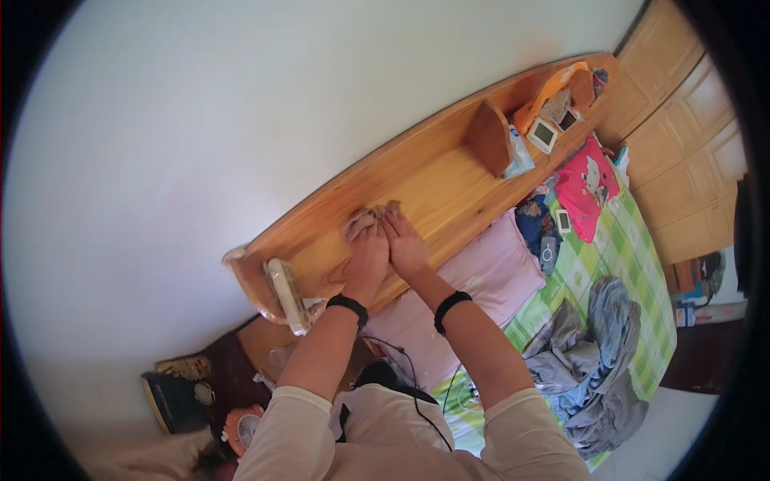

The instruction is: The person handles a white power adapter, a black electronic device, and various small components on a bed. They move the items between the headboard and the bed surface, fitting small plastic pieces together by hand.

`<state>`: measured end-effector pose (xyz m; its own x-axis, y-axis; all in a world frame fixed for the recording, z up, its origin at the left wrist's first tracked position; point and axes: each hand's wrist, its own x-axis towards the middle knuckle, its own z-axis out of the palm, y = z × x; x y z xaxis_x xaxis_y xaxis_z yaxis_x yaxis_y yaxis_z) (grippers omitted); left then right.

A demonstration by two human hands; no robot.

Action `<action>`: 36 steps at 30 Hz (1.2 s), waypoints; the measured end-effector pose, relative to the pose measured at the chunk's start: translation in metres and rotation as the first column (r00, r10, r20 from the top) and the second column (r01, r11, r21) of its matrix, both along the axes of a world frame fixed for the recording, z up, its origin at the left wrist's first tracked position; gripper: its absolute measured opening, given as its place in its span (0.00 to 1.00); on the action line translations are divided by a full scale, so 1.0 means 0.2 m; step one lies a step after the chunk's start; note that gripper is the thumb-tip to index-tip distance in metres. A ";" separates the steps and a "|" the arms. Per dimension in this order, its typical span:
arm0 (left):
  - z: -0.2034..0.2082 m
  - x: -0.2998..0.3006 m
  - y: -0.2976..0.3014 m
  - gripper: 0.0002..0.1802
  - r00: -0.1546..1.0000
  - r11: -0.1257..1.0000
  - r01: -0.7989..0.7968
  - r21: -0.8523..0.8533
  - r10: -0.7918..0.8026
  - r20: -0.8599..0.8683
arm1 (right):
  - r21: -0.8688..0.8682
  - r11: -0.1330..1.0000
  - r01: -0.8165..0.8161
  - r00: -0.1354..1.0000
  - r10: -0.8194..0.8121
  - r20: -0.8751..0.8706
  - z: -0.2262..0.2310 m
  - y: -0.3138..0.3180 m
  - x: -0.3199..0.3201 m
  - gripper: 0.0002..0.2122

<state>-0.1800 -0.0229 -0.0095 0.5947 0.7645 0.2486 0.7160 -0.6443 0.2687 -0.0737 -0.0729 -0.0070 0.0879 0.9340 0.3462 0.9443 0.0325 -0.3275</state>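
Note:
Both my hands are side by side on the wooden headboard shelf (437,188), arms stretched forward. A crumpled, brownish-pink cloth (362,220) is bunched beneath their fingers and rests on the shelf board. My left hand (369,255) is closed over the cloth's near side. Right beside it, touching, my right hand (403,242) is closed on the cloth's other part, a corner of which sticks out past the fingertips. The fingertips themselves are partly hidden in the folds. Each wrist wears a black band.
A white device (286,295) stands at the shelf's left end. Past an upright divider (488,138) lie a wipes packet (518,154), an orange bag (548,96) and a white-framed screen (543,135). Below are a pink pillow (489,276), a bed with rumpled clothes (597,361), a dangling black cable and an orange fan (242,429).

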 end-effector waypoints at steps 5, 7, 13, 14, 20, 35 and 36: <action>0.17 -0.20 -0.15 0.20 0.995 0.996 -0.085 -0.005 0.084 -0.051 | 0.020 0.997 -0.080 0.992 0.082 -0.096 -0.04 -0.06 -0.18 0.23; 0.14 -0.28 -0.18 0.19 0.994 0.994 -0.099 0.056 0.101 -0.037 | 0.027 0.992 -0.121 0.987 0.123 -0.107 -0.04 -0.08 -0.25 0.23; 0.03 -0.45 -0.26 0.16 0.973 0.973 -0.231 -0.001 0.231 -0.007 | 0.031 0.983 -0.182 0.982 0.183 -0.045 -0.06 -0.14 -0.44 0.21; 0.04 -0.44 -0.27 0.16 0.965 0.960 -0.259 -0.106 0.262 0.008 | 0.015 0.985 -0.171 0.980 0.172 -0.095 -0.09 -0.14 -0.43 0.21; 0.11 -0.54 -0.36 0.15 0.942 0.968 -0.147 -0.206 0.200 0.269 | -0.106 0.970 -0.218 0.919 0.168 -0.357 0.14 -0.25 -0.44 0.17; 0.54 -0.79 -0.71 0.16 0.214 0.833 0.107 -0.542 0.513 0.831 | 0.264 0.964 -0.024 0.330 0.256 -0.909 0.55 -0.54 -0.83 0.18; 0.58 -0.83 -0.76 0.18 0.223 0.831 0.074 -0.552 0.526 0.821 | 0.252 0.967 -0.041 0.217 0.255 -0.942 0.57 -0.56 -0.87 0.19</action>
